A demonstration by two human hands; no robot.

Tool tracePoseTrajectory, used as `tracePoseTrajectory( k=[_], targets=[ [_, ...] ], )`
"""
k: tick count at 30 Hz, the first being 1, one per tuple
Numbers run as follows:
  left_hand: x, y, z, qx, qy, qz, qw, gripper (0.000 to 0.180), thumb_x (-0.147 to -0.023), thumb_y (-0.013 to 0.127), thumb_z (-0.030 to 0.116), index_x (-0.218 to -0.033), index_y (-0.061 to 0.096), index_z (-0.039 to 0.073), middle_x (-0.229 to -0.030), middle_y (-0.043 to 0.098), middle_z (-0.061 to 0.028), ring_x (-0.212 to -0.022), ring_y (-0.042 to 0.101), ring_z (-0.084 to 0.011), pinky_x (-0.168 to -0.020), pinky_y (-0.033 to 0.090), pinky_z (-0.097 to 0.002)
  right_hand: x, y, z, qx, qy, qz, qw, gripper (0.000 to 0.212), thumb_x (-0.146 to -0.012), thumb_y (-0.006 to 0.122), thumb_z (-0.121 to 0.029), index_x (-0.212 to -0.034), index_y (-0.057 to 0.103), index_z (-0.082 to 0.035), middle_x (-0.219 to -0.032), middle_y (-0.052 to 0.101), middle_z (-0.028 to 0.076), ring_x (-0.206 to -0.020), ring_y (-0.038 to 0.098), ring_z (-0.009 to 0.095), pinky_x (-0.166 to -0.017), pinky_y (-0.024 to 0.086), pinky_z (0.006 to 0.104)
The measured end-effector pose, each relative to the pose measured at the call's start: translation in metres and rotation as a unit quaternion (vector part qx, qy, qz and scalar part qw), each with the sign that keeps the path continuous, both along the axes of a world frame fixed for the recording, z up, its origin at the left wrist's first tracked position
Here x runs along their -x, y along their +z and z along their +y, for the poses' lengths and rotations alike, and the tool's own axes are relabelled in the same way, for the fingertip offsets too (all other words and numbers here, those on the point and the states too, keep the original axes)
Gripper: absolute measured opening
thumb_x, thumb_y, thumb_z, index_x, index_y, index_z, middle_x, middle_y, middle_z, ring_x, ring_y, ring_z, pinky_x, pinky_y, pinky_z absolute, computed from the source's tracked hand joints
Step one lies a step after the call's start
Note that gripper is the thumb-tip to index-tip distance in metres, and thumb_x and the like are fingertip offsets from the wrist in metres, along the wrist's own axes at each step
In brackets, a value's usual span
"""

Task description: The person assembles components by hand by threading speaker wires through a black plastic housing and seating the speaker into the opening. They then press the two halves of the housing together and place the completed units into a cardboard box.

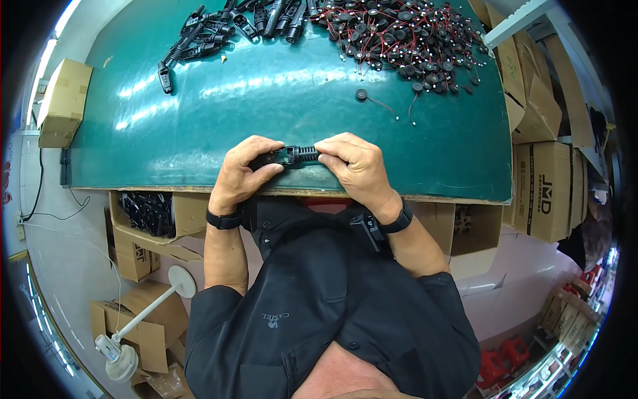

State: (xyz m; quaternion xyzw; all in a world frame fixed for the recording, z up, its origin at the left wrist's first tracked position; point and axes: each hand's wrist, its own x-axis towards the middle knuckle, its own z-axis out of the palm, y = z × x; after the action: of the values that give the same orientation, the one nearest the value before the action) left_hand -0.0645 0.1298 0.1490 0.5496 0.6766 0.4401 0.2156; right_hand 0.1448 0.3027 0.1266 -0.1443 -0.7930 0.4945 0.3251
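Head view, as I watch from afar: one wide green surface (266, 93) fills the upper half. Cardboard boxes (548, 189) stand stacked at its right, at least four that I can count, and one more box (63, 100) sits at its left. One heap of small black discs with red wires (405, 33), too many to count, lies at the far right edge; one stray disc (361, 94) lies apart, nearer me. One pile of black plastic parts (219, 30) lies far left. At the near edge, my left hand (242, 173) and right hand (355, 166), fingers closed, together grip one black ribbed part (296, 155).
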Motion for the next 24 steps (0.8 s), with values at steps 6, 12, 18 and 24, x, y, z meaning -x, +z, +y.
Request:
tracePoseTrajectory(
  k=[6, 12, 18, 24],
  targets=[
    [0.009, 0.041, -0.002, 0.067, 0.061, 0.015, 0.996, 0.043, -0.075, 0.091, 0.003, -0.115, 0.075, 0.000, -0.109, 0.074, -0.0114, -0.094, 0.073, -0.0249, -0.083, 0.058, -0.0351, -0.005, 0.002, -0.009, 0.153, -0.001, -0.012, 0.988, 0.029, -0.091, 0.080, 0.000, -0.119, 0.075, 0.002, -0.111, 0.078, 0.015, -0.094, 0.078, 0.020, -0.083, 0.063, 0.0309],
    [0.019, 0.088, 0.028, 0.128, -0.019, 0.219, 0.967, 0.038, -0.074, 0.092, 0.007, -0.108, 0.074, 0.004, -0.099, 0.068, -0.0121, -0.088, 0.070, -0.0323, -0.077, 0.058, -0.0396, -0.010, -0.001, -0.005, 0.123, 0.012, -0.004, 0.992, 0.030, -0.094, 0.080, -0.002, -0.122, 0.073, 0.005, -0.113, 0.076, 0.015, -0.096, 0.078, 0.019, -0.085, 0.063, 0.0303],
    [0.019, 0.100, 0.063, 0.197, -0.097, 0.268, 0.938, 0.034, -0.074, 0.091, 0.009, -0.102, 0.072, 0.004, -0.098, 0.064, -0.0128, -0.087, 0.068, -0.0372, -0.076, 0.058, -0.0442, -0.010, 0.000, -0.004, 0.102, 0.020, -0.005, 0.995, 0.029, -0.093, 0.080, -0.003, -0.120, 0.073, 0.005, -0.110, 0.076, 0.015, -0.094, 0.078, 0.020, -0.082, 0.063, 0.0307],
    [0.022, 0.105, 0.086, 0.248, -0.136, 0.274, 0.919, 0.031, -0.074, 0.088, 0.010, -0.099, 0.071, 0.004, -0.100, 0.066, -0.0145, -0.090, 0.069, -0.0390, -0.077, 0.058, -0.0461, -0.005, -0.004, -0.002, 0.095, 0.022, -0.011, 0.995, 0.028, -0.093, 0.080, -0.004, -0.119, 0.073, 0.005, -0.109, 0.076, 0.015, -0.093, 0.078, 0.021, -0.080, 0.062, 0.0311]
  ],
)
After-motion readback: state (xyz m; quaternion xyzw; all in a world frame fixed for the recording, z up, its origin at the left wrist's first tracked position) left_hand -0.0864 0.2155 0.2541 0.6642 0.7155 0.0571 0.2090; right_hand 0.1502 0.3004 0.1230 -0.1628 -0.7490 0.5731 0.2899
